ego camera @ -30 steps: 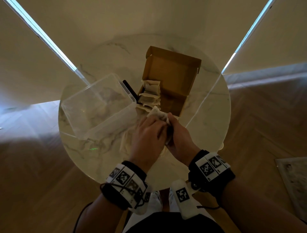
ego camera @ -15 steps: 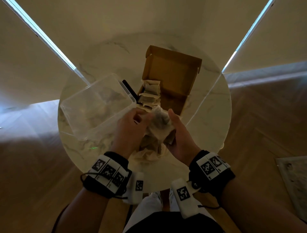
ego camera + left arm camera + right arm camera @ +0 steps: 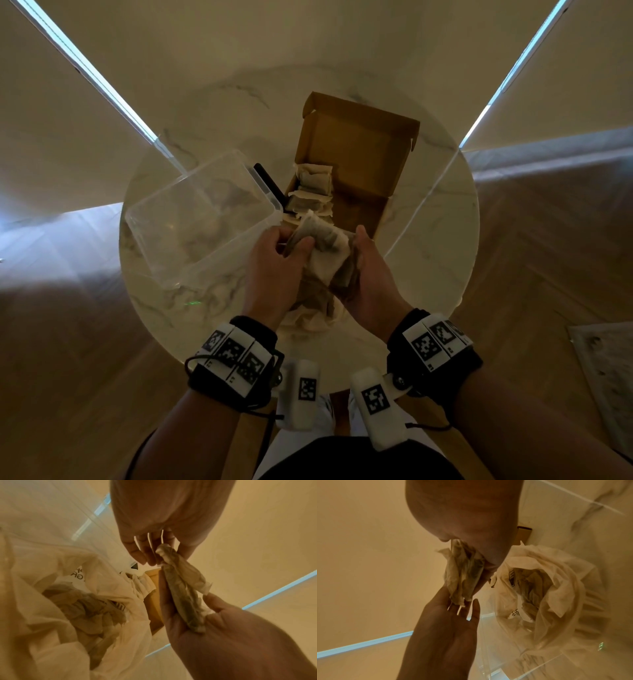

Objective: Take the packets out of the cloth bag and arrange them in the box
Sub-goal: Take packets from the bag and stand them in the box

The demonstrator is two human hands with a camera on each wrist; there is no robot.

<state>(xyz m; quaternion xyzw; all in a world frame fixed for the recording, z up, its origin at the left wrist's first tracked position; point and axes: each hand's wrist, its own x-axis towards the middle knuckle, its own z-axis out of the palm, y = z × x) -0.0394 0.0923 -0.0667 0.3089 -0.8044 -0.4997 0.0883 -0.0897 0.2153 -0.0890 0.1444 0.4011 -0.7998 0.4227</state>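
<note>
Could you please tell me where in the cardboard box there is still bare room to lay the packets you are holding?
The box floor is bare on its right side, between the row of packets along the left wall and the right wall. The left side is crowded. Both the left hand and right hand hold the packets in hand above the cloth bag.

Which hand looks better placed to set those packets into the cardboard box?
Probably the right hand: it cradles the packets and sits nearer the box; the left hand only pinches their top.

One cloth bag [image 3: 317, 308], one cardboard box [image 3: 356, 164], one clear tub [image 3: 191, 219].
</note>
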